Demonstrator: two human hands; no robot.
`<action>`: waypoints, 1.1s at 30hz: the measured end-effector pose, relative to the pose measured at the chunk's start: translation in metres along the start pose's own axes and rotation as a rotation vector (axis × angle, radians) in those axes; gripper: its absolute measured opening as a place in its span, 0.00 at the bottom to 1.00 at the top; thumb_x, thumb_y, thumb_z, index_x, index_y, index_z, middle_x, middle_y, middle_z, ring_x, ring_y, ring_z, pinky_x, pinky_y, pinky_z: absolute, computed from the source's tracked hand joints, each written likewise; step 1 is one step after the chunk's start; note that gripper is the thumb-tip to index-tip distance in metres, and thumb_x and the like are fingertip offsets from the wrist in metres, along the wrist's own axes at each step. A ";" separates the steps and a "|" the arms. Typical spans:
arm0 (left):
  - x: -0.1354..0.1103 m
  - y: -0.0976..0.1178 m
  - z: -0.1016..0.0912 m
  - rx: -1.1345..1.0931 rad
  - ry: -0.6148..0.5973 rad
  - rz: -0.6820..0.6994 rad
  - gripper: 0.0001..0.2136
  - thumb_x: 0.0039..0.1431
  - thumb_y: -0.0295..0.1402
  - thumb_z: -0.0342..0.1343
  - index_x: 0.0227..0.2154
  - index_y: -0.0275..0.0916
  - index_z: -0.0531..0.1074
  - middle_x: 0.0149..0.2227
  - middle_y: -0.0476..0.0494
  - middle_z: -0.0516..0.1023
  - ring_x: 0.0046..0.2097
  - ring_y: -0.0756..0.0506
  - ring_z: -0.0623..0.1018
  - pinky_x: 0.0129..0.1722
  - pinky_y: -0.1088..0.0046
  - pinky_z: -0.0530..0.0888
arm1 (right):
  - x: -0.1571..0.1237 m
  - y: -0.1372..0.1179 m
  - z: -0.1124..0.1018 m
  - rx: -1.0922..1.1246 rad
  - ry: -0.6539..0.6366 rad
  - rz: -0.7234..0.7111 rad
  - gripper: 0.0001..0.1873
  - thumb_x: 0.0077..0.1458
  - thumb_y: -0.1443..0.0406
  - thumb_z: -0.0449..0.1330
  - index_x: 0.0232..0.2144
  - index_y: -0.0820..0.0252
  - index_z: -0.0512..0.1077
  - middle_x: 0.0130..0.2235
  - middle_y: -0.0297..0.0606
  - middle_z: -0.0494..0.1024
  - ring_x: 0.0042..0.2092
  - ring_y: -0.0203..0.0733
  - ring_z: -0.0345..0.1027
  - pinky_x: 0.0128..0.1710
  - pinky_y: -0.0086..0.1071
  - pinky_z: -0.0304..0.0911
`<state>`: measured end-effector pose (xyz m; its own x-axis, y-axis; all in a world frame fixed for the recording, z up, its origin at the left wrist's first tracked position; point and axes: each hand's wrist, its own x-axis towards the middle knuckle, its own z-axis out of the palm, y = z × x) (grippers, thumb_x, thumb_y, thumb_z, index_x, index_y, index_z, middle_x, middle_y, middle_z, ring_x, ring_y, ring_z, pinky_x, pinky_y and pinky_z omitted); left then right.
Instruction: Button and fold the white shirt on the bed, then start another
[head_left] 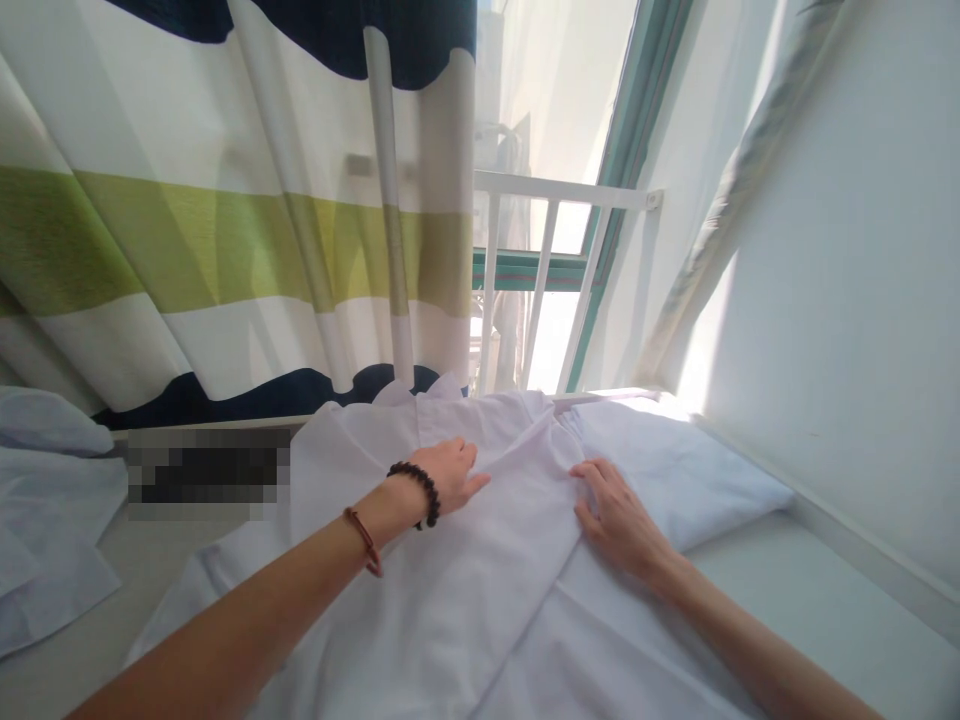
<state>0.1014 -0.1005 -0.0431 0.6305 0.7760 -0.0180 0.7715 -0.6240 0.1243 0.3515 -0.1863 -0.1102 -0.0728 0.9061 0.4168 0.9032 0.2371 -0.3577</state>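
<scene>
White shirt (480, 610) lies spread over the worktop (817, 600) at lower centre, its front panels overlapping and creased. Left hand (450, 472) and right hand (616, 512) rest flat on it, each grip open and holding nothing. Smoothing looks unfinished, with no folds made.

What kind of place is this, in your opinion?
Probably a room at home, perhaps a bedroom, beside a window. A striped curtain hangs there, a white railing crosses it, and a white garment lies spread under the left hand and right hand.
</scene>
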 end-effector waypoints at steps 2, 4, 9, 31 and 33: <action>0.028 0.017 0.001 -0.022 0.069 0.059 0.19 0.64 0.41 0.43 0.47 0.30 0.68 0.47 0.29 0.71 0.48 0.34 0.72 0.46 0.57 0.68 | -0.003 0.007 0.005 0.054 0.036 0.025 0.16 0.54 0.72 0.48 0.44 0.58 0.64 0.46 0.44 0.68 0.50 0.47 0.64 0.53 0.44 0.61; 0.052 0.033 0.004 -0.046 0.123 0.094 0.20 0.65 0.39 0.43 0.51 0.29 0.65 0.50 0.28 0.69 0.51 0.34 0.70 0.49 0.57 0.67 | -0.004 0.011 0.007 0.112 0.062 0.051 0.17 0.55 0.72 0.45 0.45 0.58 0.63 0.45 0.43 0.68 0.48 0.45 0.65 0.51 0.43 0.63; 0.098 0.059 0.009 -0.122 0.173 0.077 0.17 0.65 0.37 0.48 0.54 0.35 0.64 0.52 0.35 0.69 0.50 0.39 0.72 0.47 0.60 0.71 | -0.005 0.010 0.005 0.154 0.107 0.049 0.25 0.46 0.75 0.48 0.48 0.56 0.62 0.48 0.43 0.67 0.44 0.45 0.67 0.46 0.42 0.67; 0.125 0.010 0.030 -0.573 0.125 -0.246 0.16 0.64 0.39 0.52 0.49 0.34 0.69 0.49 0.43 0.72 0.48 0.39 0.74 0.46 0.58 0.73 | 0.000 0.018 0.015 -0.067 0.025 0.079 0.26 0.57 0.65 0.49 0.58 0.65 0.56 0.54 0.53 0.69 0.55 0.54 0.62 0.56 0.50 0.59; 0.125 0.010 0.030 -0.600 0.049 -0.237 0.16 0.63 0.39 0.53 0.49 0.34 0.69 0.49 0.42 0.72 0.48 0.40 0.74 0.46 0.58 0.74 | 0.006 0.017 0.012 -0.085 -0.026 0.102 0.27 0.56 0.65 0.50 0.57 0.67 0.57 0.53 0.54 0.69 0.55 0.55 0.61 0.56 0.49 0.59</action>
<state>0.1901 -0.0122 -0.0736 0.4337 0.8984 -0.0695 0.6987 -0.2866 0.6555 0.3614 -0.1727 -0.1238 0.0109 0.9331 0.3594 0.9391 0.1139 -0.3243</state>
